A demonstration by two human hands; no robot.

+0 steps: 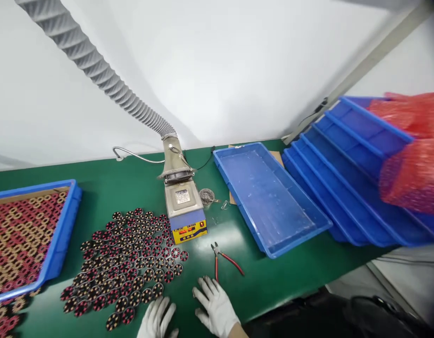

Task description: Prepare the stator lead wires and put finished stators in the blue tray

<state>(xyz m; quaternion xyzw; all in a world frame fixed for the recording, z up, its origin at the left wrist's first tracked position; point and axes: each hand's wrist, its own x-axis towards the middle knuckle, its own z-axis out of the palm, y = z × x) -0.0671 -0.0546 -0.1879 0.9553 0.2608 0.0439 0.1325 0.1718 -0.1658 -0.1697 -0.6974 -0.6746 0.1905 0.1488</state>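
My left hand (156, 319), in a white glove, rests at the table's front edge with its fingers apart, just below the spread of small round parts (127, 263). Those parts have black centres with red or tan segments. To its right, my right hand (214, 305), also gloved in white, lies with fingers spread on the green table (188, 300). Neither hand holds anything. Red-handled cutters (225, 260) lie with handles apart just beyond my right fingertips. A solder pot (183, 206) with a yellow front panel stands behind the parts.
A blue tray (67, 225) full of round parts sits at left. Right of the pot are a small round dish (206, 195) and an empty blue tray (273, 202). Stacked blue trays (343, 173) with red bubble wrap (414, 159) lean at right. A grey duct hose (107, 77) hangs above.
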